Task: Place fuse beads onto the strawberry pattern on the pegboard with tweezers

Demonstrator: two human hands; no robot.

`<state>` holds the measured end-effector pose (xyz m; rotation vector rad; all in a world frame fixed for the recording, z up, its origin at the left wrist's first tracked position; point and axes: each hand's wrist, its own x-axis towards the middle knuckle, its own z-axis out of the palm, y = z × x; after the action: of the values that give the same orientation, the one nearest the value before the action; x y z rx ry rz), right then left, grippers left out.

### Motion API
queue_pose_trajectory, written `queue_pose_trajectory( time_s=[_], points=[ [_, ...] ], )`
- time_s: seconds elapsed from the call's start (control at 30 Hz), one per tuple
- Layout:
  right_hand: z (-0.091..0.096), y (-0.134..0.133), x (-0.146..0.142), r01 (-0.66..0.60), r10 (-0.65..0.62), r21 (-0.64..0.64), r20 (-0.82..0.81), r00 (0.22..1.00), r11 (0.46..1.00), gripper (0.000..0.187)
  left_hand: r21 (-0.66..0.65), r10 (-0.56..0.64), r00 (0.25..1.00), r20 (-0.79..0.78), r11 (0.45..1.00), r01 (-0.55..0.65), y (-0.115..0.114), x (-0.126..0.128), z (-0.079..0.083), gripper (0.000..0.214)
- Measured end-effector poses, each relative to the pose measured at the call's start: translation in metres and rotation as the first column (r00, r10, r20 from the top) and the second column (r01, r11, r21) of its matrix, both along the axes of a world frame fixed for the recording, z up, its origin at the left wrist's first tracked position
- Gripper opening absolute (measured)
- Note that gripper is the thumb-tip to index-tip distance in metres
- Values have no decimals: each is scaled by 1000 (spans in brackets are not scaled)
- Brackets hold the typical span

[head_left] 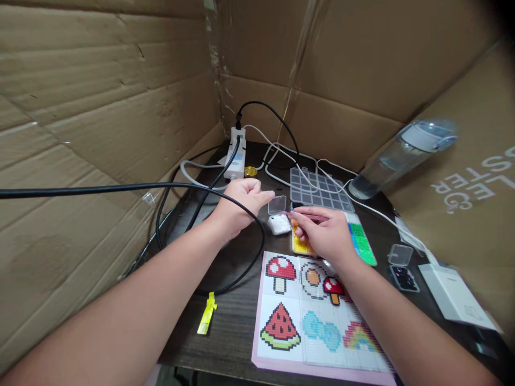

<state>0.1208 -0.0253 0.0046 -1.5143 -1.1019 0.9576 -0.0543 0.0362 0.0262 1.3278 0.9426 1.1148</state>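
Observation:
My left hand point(244, 202) is curled closed, its thumb stretched toward a small clear box lid point(277, 204); what the curled fingers hold, if anything, is hidden. Pink tweezers point(314, 217) are pinched in my right hand point(328, 233), their tip over the open box of white beads point(279, 225). One dark bead shows among the white ones. Partly under my right hand lies a bead tray with yellow point(301, 245) and green beads point(362, 244). In front is a pattern sheet under clear pegboards point(281, 351), with a small bead mushroom point(333, 289) on top.
A divided clear case point(317, 187) lies behind the tray. A water bottle point(398, 158) leans at right, near a small box of dark beads point(403, 277) and a white device point(456, 295). A black cable point(100, 188) loops across my left forearm from the power strip point(236, 155). Cardboard walls surround the table.

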Motion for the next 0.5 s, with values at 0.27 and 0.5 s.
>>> queue_pose_trajectory(
  time_s=[0.27, 0.5],
  points=[
    [6, -1, 3, 44, -43, 22, -22, 999, 999, 32, 8, 3, 1000, 2, 1000, -3, -1, 0, 1, 50],
    [6, 2, 11, 110, -110, 91, -5, 994, 990, 33, 24, -1, 1000, -19, 1000, 1, 2, -1, -2, 51]
  ],
)
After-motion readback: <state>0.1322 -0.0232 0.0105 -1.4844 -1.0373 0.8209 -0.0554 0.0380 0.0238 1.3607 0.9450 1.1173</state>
